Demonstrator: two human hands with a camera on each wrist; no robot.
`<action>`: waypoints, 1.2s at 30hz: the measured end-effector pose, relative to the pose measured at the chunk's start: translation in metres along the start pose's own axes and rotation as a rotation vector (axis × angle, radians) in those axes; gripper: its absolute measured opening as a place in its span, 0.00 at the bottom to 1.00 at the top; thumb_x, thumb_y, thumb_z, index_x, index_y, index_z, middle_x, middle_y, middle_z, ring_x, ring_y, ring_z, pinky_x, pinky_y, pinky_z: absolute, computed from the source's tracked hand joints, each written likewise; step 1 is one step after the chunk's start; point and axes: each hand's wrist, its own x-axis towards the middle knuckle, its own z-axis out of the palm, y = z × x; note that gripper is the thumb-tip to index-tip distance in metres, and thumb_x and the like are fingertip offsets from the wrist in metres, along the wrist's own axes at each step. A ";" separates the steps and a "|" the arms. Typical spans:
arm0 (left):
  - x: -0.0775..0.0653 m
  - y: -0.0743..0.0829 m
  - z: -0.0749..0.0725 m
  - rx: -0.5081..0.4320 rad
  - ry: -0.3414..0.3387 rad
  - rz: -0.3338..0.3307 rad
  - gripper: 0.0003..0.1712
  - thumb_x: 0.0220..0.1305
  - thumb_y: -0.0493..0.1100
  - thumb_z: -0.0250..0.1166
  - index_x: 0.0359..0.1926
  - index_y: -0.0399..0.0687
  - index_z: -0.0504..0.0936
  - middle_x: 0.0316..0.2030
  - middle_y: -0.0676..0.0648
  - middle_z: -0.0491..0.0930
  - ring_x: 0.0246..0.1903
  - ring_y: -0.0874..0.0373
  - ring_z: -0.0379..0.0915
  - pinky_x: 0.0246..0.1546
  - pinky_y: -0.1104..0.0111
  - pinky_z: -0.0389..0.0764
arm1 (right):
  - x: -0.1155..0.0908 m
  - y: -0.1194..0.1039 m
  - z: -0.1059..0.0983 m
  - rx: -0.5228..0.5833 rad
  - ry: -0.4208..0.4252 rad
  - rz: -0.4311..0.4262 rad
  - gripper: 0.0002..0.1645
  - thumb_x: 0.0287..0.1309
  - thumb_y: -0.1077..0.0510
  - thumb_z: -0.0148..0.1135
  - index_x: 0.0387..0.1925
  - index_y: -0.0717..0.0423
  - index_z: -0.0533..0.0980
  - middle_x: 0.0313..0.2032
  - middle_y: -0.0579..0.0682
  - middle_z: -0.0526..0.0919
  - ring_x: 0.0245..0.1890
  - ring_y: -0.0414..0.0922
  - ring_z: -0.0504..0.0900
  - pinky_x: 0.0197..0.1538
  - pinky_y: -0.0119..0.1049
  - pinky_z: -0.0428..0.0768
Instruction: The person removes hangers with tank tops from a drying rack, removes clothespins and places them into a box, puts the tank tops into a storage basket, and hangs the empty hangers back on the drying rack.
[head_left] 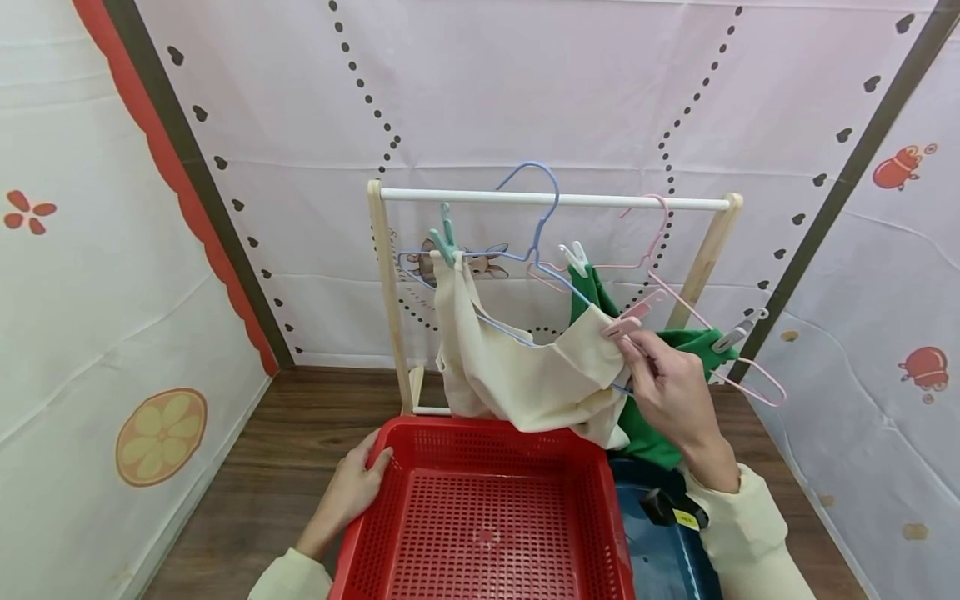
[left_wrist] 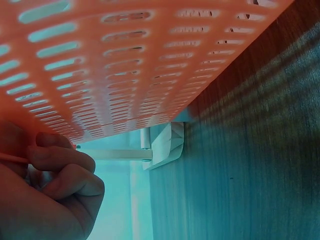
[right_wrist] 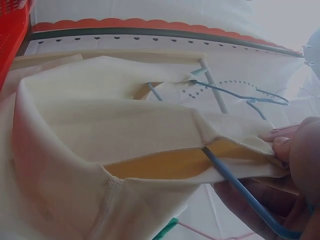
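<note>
The right hand (head_left: 667,392) pinches a corner of the cream cloth garment (head_left: 517,375) beside a pink clip (head_left: 621,327), its soft folds draping from a slender, curved blue hanger (head_left: 537,237) at the rack's smooth white rail (head_left: 465,197), while the left hand (head_left: 351,485) grips a perforated, rectangular red basket (head_left: 495,442).

The garment (head_left: 487,383) is plain cream, its hanger (head_left: 537,237) periwinkle blue. Behind, a solid green cloth (head_left: 652,437) goes with a pale pink hanger (head_left: 663,227). The clothespins come in teal (head_left: 444,242), pink (head_left: 628,321), white (head_left: 576,258) and grey (head_left: 738,331). The basket (head_left: 617,517) is bright red, patterned with slots; the basin (head_left: 660,554) is dark blue. Black dots and hearts mark the pinkish-white backdrop (head_left: 525,83), edged with red scallops. The floor (head_left: 247,492) is brown woodgrain; the sleeves (head_left: 750,533) are pale cream.
</note>
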 end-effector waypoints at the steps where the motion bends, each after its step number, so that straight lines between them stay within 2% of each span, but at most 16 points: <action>1: 0.000 0.000 0.000 0.002 0.000 0.003 0.27 0.76 0.42 0.53 0.72 0.46 0.64 0.37 0.38 0.82 0.23 0.55 0.80 0.20 0.66 0.82 | -0.001 0.000 -0.001 0.005 0.004 -0.001 0.08 0.59 0.73 0.62 0.36 0.60 0.81 0.17 0.41 0.66 0.16 0.33 0.61 0.19 0.24 0.59; 8: 0.000 0.000 0.001 0.010 0.006 0.012 0.27 0.76 0.42 0.53 0.72 0.45 0.64 0.37 0.39 0.82 0.23 0.55 0.80 0.20 0.67 0.82 | -0.004 -0.001 -0.007 0.041 0.009 0.011 0.08 0.60 0.72 0.61 0.35 0.58 0.81 0.18 0.42 0.71 0.16 0.32 0.65 0.20 0.23 0.64; 13: 0.001 -0.001 0.002 0.013 0.003 0.006 0.26 0.76 0.42 0.53 0.72 0.46 0.64 0.38 0.38 0.82 0.23 0.55 0.80 0.20 0.67 0.82 | -0.008 -0.002 -0.013 0.062 -0.014 0.055 0.08 0.63 0.70 0.60 0.40 0.59 0.82 0.19 0.46 0.75 0.17 0.34 0.70 0.22 0.22 0.69; 20: 0.001 -0.001 0.000 0.015 -0.003 -0.003 0.27 0.76 0.42 0.52 0.72 0.45 0.63 0.42 0.36 0.82 0.23 0.54 0.81 0.20 0.66 0.82 | -0.013 -0.008 -0.022 0.108 -0.034 0.134 0.11 0.64 0.72 0.58 0.44 0.61 0.82 0.30 0.51 0.85 0.21 0.36 0.80 0.29 0.22 0.78; 27: 0.001 0.000 -0.001 0.017 -0.008 0.003 0.27 0.76 0.42 0.52 0.72 0.46 0.63 0.42 0.35 0.82 0.24 0.54 0.81 0.20 0.66 0.82 | -0.014 -0.013 -0.028 0.163 -0.044 0.176 0.13 0.65 0.73 0.56 0.46 0.62 0.81 0.34 0.55 0.87 0.26 0.30 0.83 0.30 0.24 0.81; 33: 0.002 -0.001 -0.001 0.015 -0.010 0.011 0.26 0.76 0.42 0.51 0.72 0.45 0.63 0.42 0.35 0.82 0.25 0.53 0.81 0.21 0.66 0.82 | -0.013 -0.020 -0.032 0.217 -0.059 0.232 0.10 0.67 0.71 0.55 0.44 0.63 0.81 0.34 0.55 0.86 0.25 0.33 0.83 0.28 0.26 0.82; 36: 0.002 -0.001 0.000 0.011 -0.011 0.013 0.27 0.76 0.42 0.51 0.72 0.44 0.63 0.42 0.34 0.82 0.26 0.53 0.82 0.21 0.66 0.83 | -0.013 -0.022 -0.035 0.251 -0.065 0.249 0.11 0.67 0.71 0.54 0.45 0.64 0.80 0.34 0.49 0.86 0.25 0.35 0.83 0.29 0.27 0.82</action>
